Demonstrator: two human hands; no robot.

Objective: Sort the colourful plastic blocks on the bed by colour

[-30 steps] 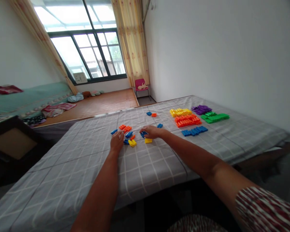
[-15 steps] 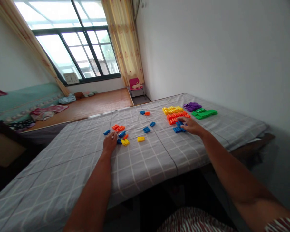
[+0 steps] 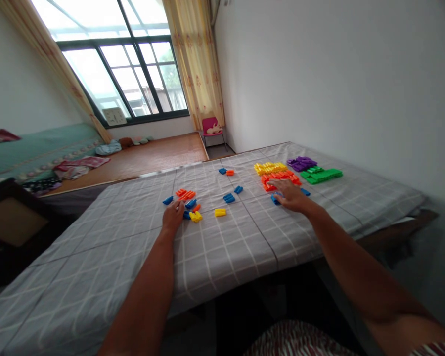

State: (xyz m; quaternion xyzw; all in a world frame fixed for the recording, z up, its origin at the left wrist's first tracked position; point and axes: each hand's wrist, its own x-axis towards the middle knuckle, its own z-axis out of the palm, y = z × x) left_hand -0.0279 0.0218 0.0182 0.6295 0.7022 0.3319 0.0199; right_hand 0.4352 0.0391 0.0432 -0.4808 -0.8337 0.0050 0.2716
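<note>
My right hand point(image 3: 292, 196) is low over the cloth with its fingers apart, covering part of a group of blue plastic pieces point(image 3: 276, 199). Its fingertips reach the near edge of a block of small orange pieces point(image 3: 286, 177). My left hand point(image 3: 173, 213) rests on the cloth with fingers curled together; whatever is under them is hidden. Around it lie blue pieces point(image 3: 191, 203), a cluster of orange pieces point(image 3: 185, 194) and yellow pieces point(image 3: 196, 216). All the pieces are short and ridged; their exact kind is too small to tell.
Yellow pieces point(image 3: 270, 168), purple pieces point(image 3: 302, 163) and green pieces point(image 3: 322, 175) are grouped at the right. Loose blue pieces point(image 3: 229, 198) and a yellow pair point(image 3: 220, 212) lie mid-table on the checked cloth point(image 3: 222, 257). A white wall point(image 3: 337, 89) borders the right side.
The view has shifted slightly, moving things rightward. My right hand's fingers have spread and extended over the blue pieces, and a blue piece now shows beyond it. My left hand stays in place.
</note>
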